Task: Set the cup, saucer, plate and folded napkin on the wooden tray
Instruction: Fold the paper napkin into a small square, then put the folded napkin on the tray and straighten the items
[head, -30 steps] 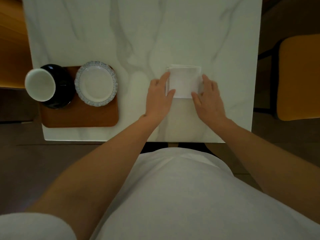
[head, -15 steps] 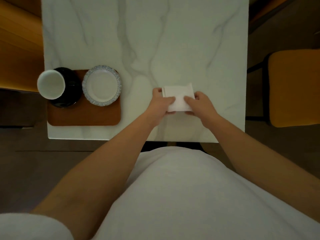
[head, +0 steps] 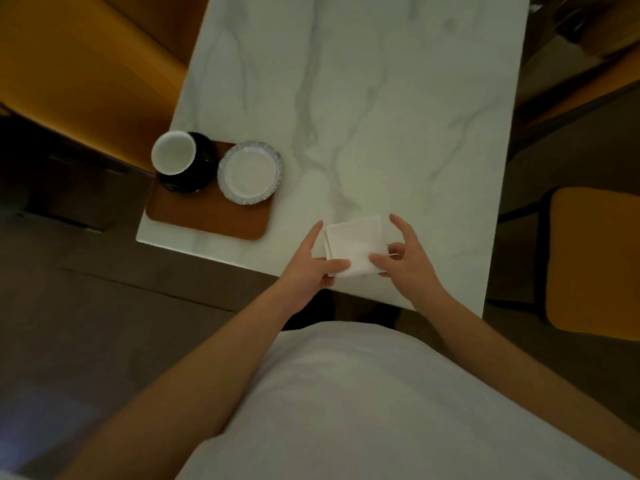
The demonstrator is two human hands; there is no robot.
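White napkin [head: 355,244] is now folded smaller and pinched in both your hands, left [head: 309,269] and right [head: 403,260], so the tray [head: 207,216] comes next.

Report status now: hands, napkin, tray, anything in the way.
Left hand and right hand both pinching folded napkin near table edge. Cup, saucer, plate already on wooden tray. Path clear.

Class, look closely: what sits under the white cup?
A black saucer lies under the white cup, resting on the wooden tray. The cup covers the saucer's centre.
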